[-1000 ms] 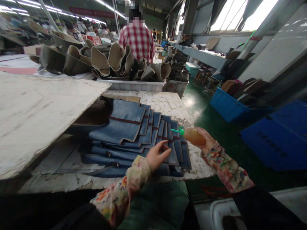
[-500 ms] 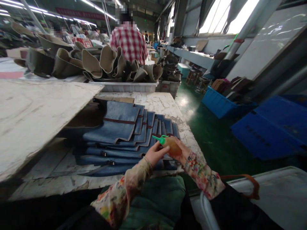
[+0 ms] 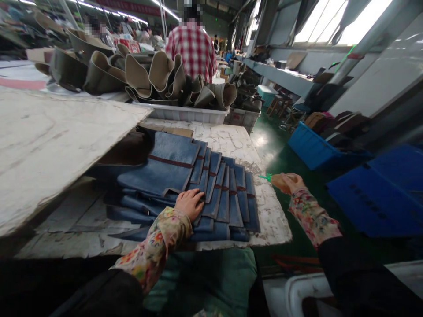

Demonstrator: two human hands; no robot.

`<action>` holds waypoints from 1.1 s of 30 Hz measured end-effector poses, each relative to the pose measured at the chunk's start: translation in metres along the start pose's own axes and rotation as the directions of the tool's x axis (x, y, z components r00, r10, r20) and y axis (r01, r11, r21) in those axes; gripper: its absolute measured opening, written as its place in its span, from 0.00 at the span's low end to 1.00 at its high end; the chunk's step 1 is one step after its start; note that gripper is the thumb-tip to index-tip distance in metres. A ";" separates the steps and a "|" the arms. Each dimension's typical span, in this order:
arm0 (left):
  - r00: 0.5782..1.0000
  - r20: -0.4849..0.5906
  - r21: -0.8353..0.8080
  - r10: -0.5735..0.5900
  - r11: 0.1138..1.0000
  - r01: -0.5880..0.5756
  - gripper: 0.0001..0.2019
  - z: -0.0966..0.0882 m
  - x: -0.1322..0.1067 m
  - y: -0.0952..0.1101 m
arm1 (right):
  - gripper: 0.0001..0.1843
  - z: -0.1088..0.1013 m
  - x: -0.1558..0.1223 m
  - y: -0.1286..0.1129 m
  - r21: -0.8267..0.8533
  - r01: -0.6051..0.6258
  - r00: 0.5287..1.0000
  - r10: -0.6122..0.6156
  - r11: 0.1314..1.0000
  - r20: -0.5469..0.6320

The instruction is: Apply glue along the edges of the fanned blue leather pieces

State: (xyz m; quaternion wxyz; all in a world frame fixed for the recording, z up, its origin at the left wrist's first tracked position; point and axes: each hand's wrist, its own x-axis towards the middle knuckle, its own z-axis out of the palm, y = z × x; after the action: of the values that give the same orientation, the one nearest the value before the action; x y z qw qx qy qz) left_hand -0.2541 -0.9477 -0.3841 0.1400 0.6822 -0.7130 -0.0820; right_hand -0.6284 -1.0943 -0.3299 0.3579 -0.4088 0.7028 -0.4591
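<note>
Overlapping blue leather-like pieces (image 3: 168, 152) with brown edging and dark red strips lie fanned out on the worktable. My left hand (image 3: 190, 203) rests on them, fingers spread and palm down, holding nothing. Off the table's right edge, my right hand (image 3: 292, 181) is wrapped round a squeeze bottle (image 3: 280, 181) of amber-brown contents. The bottle lies sideways in my grip, its thin green nozzle pointing left toward the blue pieces. Both my forearms wear floral sleeve covers.
A raised white board (image 3: 66, 127) overhangs the table's left side. Behind the pieces, a pale bin (image 3: 185, 115) holds curled olive-grey pieces. A person in a checked shirt (image 3: 190, 50) is beyond it. Blue crates (image 3: 380, 189) stand on the floor at right.
My hands have parted. My left hand has left the bottle and come down on the blue pieces; my right hand has carried the bottle to the right. The camera view has shifted slightly.
</note>
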 end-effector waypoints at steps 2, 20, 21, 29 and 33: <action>1.000 -0.016 -0.011 0.002 1.000 -0.002 0.19 0.006 0.000 -0.002 | 0.35 0.009 0.015 0.002 -0.075 0.024 0.999 -0.022 0.997 0.025; 0.997 -0.075 -0.058 0.011 0.998 -0.015 0.18 0.011 0.006 -0.015 | 0.37 0.046 0.081 0.016 -0.413 0.288 0.957 -0.279 0.864 0.083; 0.997 -0.075 -0.058 0.010 0.998 -0.014 0.18 0.011 0.006 -0.015 | 0.37 0.047 0.080 0.016 -0.412 0.302 0.951 -0.298 0.860 0.076; 0.997 -0.071 -0.068 0.008 0.998 -0.012 0.18 0.011 0.009 -0.013 | 0.38 0.053 0.074 0.014 -0.457 0.383 0.917 -0.389 0.803 0.085; 0.999 -0.047 -0.072 -0.003 0.997 0.000 0.18 0.009 0.009 -0.012 | 0.37 0.055 0.070 0.010 -0.483 0.406 0.906 -0.409 0.776 0.104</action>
State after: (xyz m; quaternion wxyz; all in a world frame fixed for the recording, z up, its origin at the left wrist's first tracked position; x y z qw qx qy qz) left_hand -0.2457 -0.9575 -0.3956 0.1813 0.6790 -0.7054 -0.0918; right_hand -0.6109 -1.1744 -0.3659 0.1312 -0.6272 0.6923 -0.3319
